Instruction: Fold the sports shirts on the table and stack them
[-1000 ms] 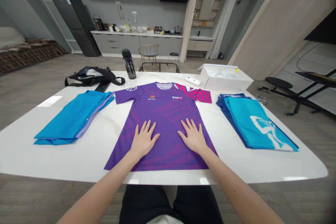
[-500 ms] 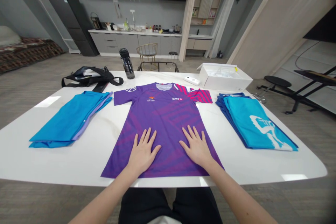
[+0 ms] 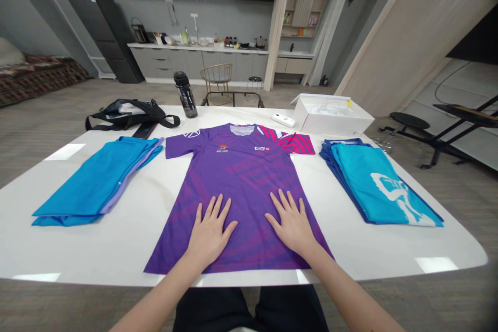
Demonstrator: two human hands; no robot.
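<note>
A purple short-sleeved shirt point(image 3: 243, 176) lies spread flat on the white table point(image 3: 369, 249), collar at the far side and hem near the front edge. Its right sleeve shows pink stripes. My left hand point(image 3: 209, 233) rests palm down on the lower left of the shirt, fingers spread. On the lower right of it lies my right hand point(image 3: 292, 224), also flat with fingers apart. Folded blue cloth point(image 3: 87, 184) with a lilac layer sits to the left. At the right is a folded stack of turquoise and navy cloth point(image 3: 365, 176) with a white print.
Along the far edge stand a black bag point(image 3: 130, 113), a dark bottle point(image 3: 187, 96), a small white device point(image 3: 283, 120) and an open white box point(image 3: 330, 114). A dark phone-like object point(image 3: 144, 130) lies by the bag. Chairs and a kitchen counter are beyond.
The view has shifted slightly. Both hands remain flat on the shirt in nearly the same places; nothing has been picked up or let go.
</note>
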